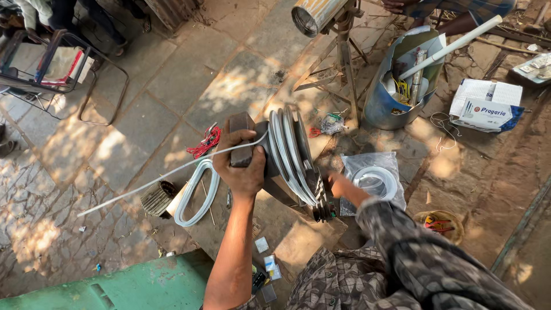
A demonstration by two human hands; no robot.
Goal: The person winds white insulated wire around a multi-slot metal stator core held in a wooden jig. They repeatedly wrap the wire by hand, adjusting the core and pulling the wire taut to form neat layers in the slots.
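Note:
My left hand (244,166) grips a dark handle block (240,123) on a winding former, with a white wire (143,186) passing under my fingers and trailing off to the left. The former (290,155) is a stack of stepped discs with white wire wound in its grooves. My right hand (337,185) reaches in behind the former's lower edge and is mostly hidden by it; its patterned sleeve (413,252) fills the lower right. Whether that hand holds anything is not visible.
On the stone paving lie a white wire loop (198,195), a ribbed metal core (156,198), red wire (205,143), a plastic bag with a white coil (376,181), a blue drum of tubes (396,86), a cardboard box (485,106) and a green surface (132,287). Another person sits at top right.

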